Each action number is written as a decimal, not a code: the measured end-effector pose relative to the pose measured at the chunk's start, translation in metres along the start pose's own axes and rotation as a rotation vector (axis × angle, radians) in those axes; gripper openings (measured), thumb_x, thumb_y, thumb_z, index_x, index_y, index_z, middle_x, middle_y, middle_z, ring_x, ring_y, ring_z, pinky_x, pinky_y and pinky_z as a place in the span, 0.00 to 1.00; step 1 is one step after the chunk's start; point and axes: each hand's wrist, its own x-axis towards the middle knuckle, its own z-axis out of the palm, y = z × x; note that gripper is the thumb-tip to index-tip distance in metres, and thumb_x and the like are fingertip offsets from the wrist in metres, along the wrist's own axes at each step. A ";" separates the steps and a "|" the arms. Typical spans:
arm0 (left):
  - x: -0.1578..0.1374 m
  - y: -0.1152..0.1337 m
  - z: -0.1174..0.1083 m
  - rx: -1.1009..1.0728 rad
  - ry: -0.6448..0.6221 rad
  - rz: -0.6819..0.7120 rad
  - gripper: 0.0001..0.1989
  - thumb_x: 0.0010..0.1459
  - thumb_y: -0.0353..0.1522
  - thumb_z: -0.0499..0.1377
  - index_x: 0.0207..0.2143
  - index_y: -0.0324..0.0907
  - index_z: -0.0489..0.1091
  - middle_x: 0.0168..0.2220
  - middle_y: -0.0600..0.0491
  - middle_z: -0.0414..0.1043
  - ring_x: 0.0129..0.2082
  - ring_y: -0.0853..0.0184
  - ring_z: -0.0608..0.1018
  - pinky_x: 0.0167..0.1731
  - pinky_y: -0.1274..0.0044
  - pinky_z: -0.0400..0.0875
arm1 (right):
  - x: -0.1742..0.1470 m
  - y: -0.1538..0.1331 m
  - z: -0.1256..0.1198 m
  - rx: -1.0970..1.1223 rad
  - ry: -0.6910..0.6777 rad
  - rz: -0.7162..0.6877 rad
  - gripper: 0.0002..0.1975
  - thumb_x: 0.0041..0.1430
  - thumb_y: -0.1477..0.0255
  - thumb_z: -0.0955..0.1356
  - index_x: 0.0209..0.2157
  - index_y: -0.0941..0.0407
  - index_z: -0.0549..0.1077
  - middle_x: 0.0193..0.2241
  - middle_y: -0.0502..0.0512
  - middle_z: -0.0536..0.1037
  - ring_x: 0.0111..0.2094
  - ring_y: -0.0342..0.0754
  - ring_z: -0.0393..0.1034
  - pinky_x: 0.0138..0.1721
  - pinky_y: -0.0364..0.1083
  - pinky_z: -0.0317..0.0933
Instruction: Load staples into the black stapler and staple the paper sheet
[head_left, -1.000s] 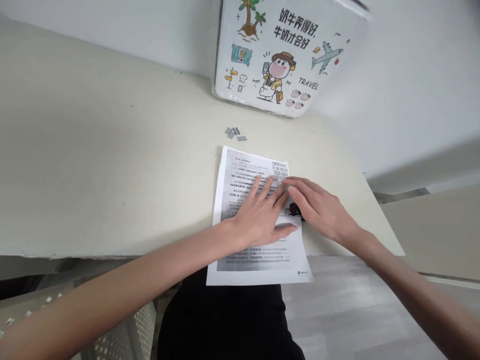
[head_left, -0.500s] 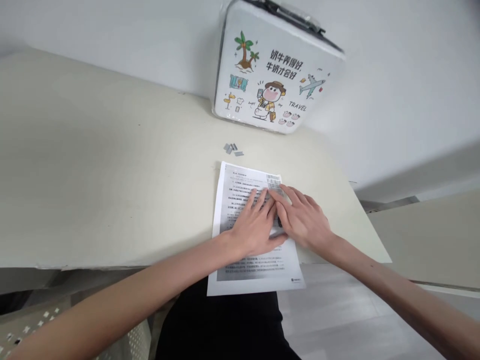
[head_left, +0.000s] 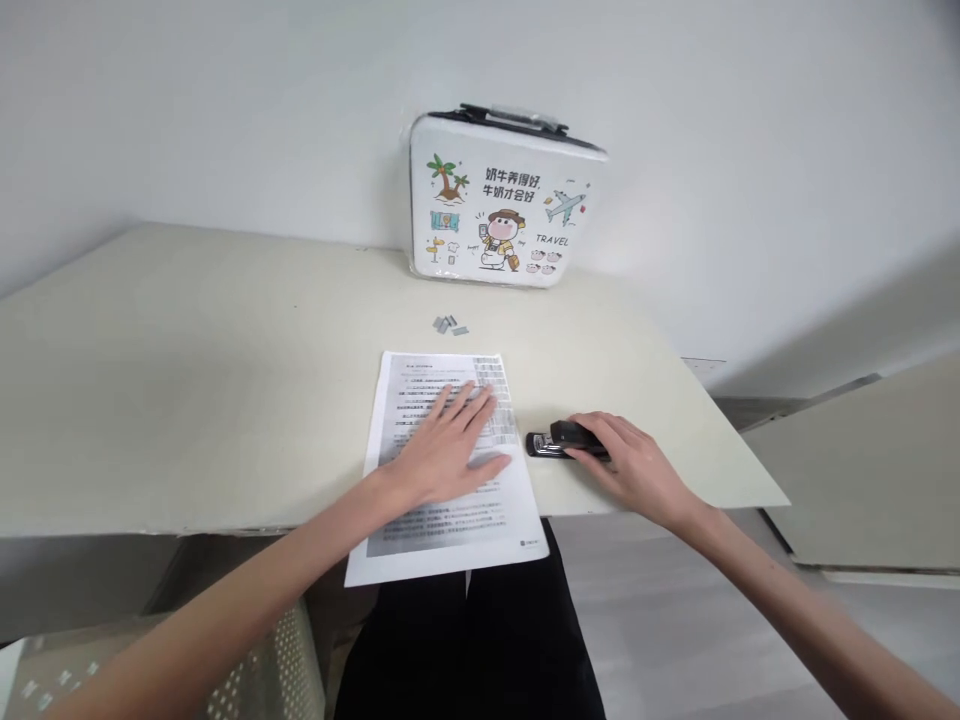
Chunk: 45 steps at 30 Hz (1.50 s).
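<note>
My left hand [head_left: 448,450] lies flat with spread fingers on a printed sheet of paper [head_left: 450,530], whose lower end sticks out past the table's front edge. To the right of the sheet, my right hand [head_left: 637,470] is closed around a black stapler [head_left: 574,437]. The stapler's silver base points left toward the paper, a short gap away from it. A few grey strips of staples [head_left: 448,326] lie on the table beyond the sheet's top edge.
A white case [head_left: 510,200] with cartoon travel prints and a black handle stands against the wall at the back. The pale table [head_left: 225,400] stretches far to the left and ends at a slanted right edge. A perforated chair [head_left: 247,670] sits below at the left.
My right hand has left the paper and my left hand, moved right, and now grips the stapler. The left hand stays on the sheet. The camera view has shifted.
</note>
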 end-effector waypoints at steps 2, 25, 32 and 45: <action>-0.010 -0.003 -0.008 0.012 0.011 -0.013 0.42 0.73 0.55 0.43 0.78 0.40 0.42 0.78 0.45 0.40 0.78 0.54 0.40 0.75 0.57 0.39 | -0.009 0.010 -0.001 0.006 0.019 0.043 0.18 0.74 0.57 0.61 0.58 0.50 0.70 0.50 0.60 0.81 0.47 0.59 0.78 0.46 0.58 0.73; -0.043 0.029 -0.023 0.181 0.000 0.106 0.46 0.72 0.51 0.54 0.78 0.52 0.28 0.77 0.51 0.42 0.75 0.53 0.54 0.72 0.60 0.57 | -0.062 0.060 -0.007 0.538 0.530 0.577 0.22 0.62 0.52 0.73 0.50 0.51 0.75 0.44 0.56 0.83 0.43 0.56 0.79 0.41 0.50 0.74; 0.063 0.061 0.002 0.101 -0.089 0.201 0.40 0.74 0.54 0.44 0.77 0.40 0.45 0.77 0.43 0.40 0.77 0.55 0.46 0.75 0.59 0.45 | -0.090 0.063 -0.025 0.420 0.529 0.575 0.19 0.62 0.52 0.72 0.47 0.50 0.76 0.39 0.55 0.83 0.38 0.56 0.78 0.36 0.50 0.73; 0.181 0.074 0.041 -0.157 -0.035 0.263 0.35 0.73 0.47 0.49 0.74 0.38 0.53 0.76 0.41 0.49 0.77 0.53 0.49 0.74 0.56 0.40 | -0.073 0.063 -0.025 0.460 0.539 0.549 0.20 0.61 0.52 0.73 0.46 0.51 0.76 0.39 0.54 0.82 0.37 0.53 0.77 0.38 0.47 0.71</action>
